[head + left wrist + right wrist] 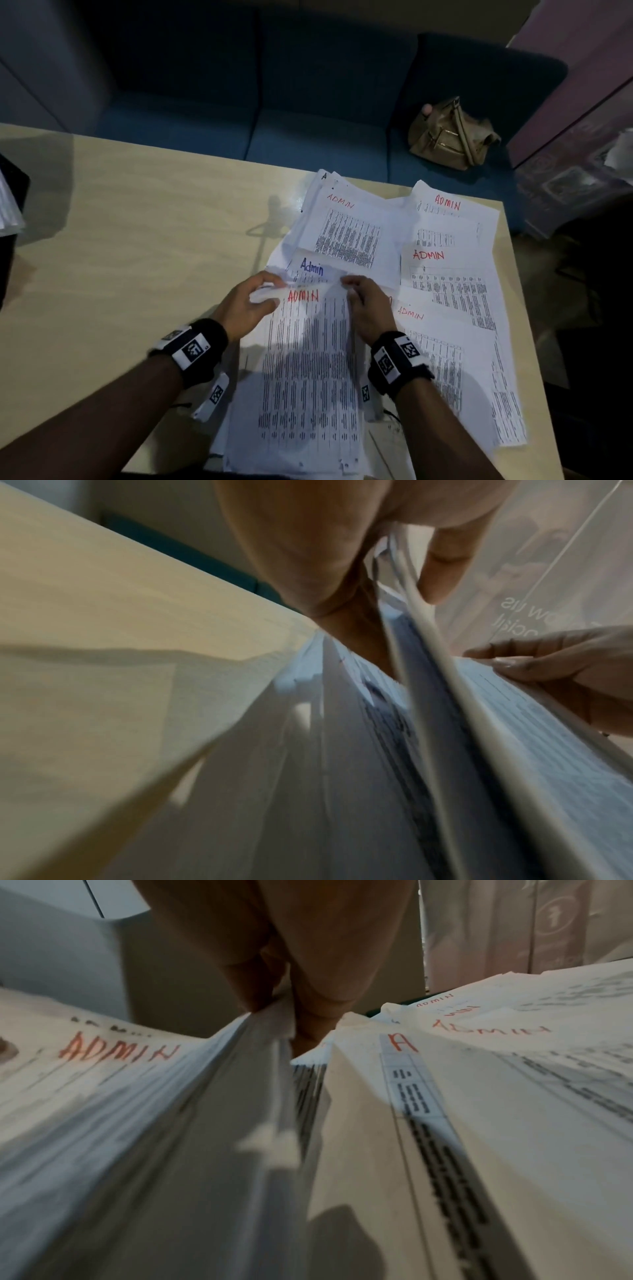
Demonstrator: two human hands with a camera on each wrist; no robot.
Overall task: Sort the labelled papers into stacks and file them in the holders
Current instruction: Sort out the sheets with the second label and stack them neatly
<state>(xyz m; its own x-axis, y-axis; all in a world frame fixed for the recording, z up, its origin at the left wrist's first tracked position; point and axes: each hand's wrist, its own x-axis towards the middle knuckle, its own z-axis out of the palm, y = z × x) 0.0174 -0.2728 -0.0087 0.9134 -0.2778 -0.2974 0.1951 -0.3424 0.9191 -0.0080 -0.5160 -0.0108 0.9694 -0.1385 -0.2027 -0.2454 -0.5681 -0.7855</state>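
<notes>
A printed sheet marked ADMIN in red (pixel 308 359) lies lifted at its top edge in front of me. My left hand (pixel 255 298) pinches its upper left corner and my right hand (pixel 356 294) pinches its upper right corner. In the left wrist view my left hand (pixel 394 569) grips the raised paper edge (pixel 441 685). In the right wrist view my right hand (pixel 291 1010) pinches the ADMIN sheet (pixel 120 1091). More ADMIN papers (pixel 445 274) lie spread to the right, and one marked Admin in blue (pixel 313 269) sits just beyond my hands. No holders are in view.
The papers cover the right half of a light wooden table (pixel 137 240). A blue sofa (pixel 274 120) stands behind it with a tan bag (pixel 448 137) on the seat. A dark object with papers (pixel 10 205) shows at the left edge.
</notes>
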